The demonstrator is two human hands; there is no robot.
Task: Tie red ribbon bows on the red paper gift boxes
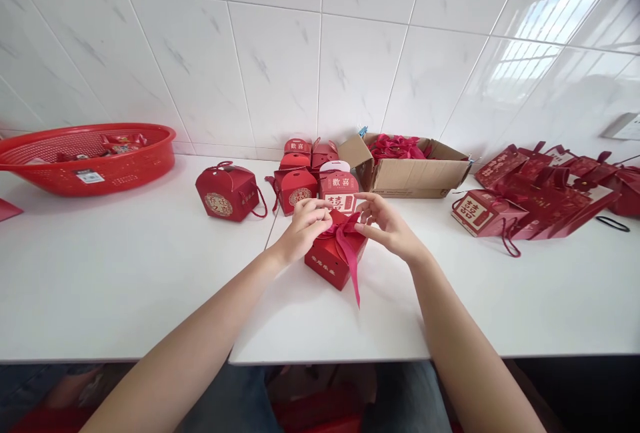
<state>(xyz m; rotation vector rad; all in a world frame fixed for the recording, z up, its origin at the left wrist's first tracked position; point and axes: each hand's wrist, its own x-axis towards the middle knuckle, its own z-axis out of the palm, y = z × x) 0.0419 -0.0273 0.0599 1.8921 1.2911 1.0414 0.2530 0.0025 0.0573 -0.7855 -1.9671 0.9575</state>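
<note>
A red gift box (326, 265) with gold characters on its front stands on the white table before me. On its top lies a magenta ribbon (346, 241) tied in a bow, one long tail hanging down the front to the tabletop. From the left, my left hand (306, 225) has thumb and fingers closed on the bow's left side. My right hand (383, 223) pinches the bow's right loop between thumb and fingers, the other fingers curled above. Right behind the box stand several finished-looking red boxes (296, 191), partly hidden by my hands.
At the far left sits a red plastic basket (125, 176) holding small packets. A red box with a cord handle (227, 193) stands left of the middle. Behind, a cardboard box (415, 176) holds magenta ribbons. Several red gift bags (555, 203) and another box (483, 211) are at right.
</note>
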